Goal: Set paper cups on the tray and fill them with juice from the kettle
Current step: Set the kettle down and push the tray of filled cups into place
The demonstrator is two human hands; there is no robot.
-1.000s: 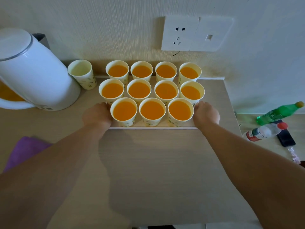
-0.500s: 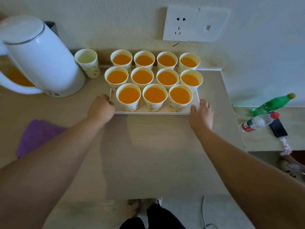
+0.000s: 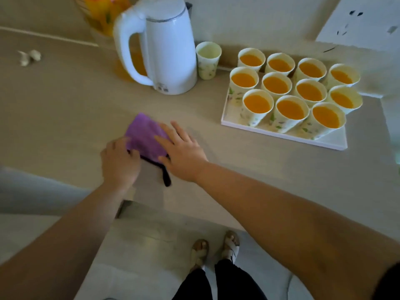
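left hand (image 3: 120, 163) nearest, fingers curled onto the near-left edge of the purple cloth (image 3: 144, 139), pinching it. right hand (image 3: 184, 153) lies flat on the cloth's right side, fingers straight and spread. tray (image 3: 281, 136) sits beyond and right of the right fingertips, well apart, with eleven paper cups (image 3: 290, 109) of orange juice on it. kettle (image 3: 171, 50) stands farther past the fingers, with an empty cup (image 3: 207, 59) just beside it.
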